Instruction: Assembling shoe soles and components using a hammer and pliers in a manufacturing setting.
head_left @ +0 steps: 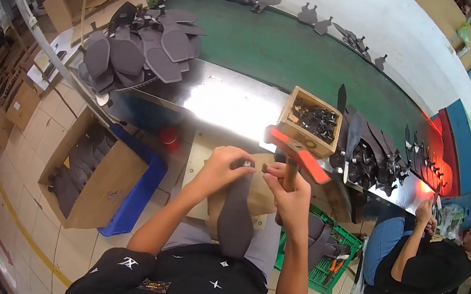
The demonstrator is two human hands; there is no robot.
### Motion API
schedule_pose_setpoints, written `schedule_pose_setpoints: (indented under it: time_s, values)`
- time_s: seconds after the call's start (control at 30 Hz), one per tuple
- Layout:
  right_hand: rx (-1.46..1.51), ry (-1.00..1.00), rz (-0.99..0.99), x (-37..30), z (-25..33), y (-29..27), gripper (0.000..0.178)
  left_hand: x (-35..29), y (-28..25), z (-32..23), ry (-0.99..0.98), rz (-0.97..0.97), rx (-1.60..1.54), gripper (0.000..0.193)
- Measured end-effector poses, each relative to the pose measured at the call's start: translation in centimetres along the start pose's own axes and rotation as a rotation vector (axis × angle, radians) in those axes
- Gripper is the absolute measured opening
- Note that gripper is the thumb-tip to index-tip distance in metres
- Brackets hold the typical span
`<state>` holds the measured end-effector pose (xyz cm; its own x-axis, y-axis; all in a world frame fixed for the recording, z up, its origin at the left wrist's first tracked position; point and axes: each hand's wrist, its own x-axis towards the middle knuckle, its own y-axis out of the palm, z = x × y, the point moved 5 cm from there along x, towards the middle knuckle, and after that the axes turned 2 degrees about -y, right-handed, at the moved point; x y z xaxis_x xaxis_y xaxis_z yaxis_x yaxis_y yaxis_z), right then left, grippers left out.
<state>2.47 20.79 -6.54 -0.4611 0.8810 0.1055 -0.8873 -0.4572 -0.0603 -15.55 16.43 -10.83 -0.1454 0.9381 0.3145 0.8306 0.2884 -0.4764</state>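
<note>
Matt sole (235, 224), glossy metal tabletop (233, 100)

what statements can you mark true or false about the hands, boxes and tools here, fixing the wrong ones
1. The right hand holds a hammer. True.
2. The left hand is empty. False: it holds a dark grey sole-shaped piece.
3. The wooden box is empty. False: it holds small dark parts.
4. An orange-handled tool lies in the green crate. True.
</note>
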Motion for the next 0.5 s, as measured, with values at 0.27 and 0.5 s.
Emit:
schedule_pose_setpoints:
  time_s: [0.27, 0.5]
  values:
    - [-0.248, -0.187, 0.140, 3.1, -1.7, 2.5, 0.021, -0.9, -0.2, 0.9, -0.060, -0.127, -0.151, 0.031]
    - [-0.398, -0.351, 0.205, 2.7, -0.2, 3.1, 0.024, -1.1, -0.2, 1.6, -0.094, -0.076, -0.127, 0.033]
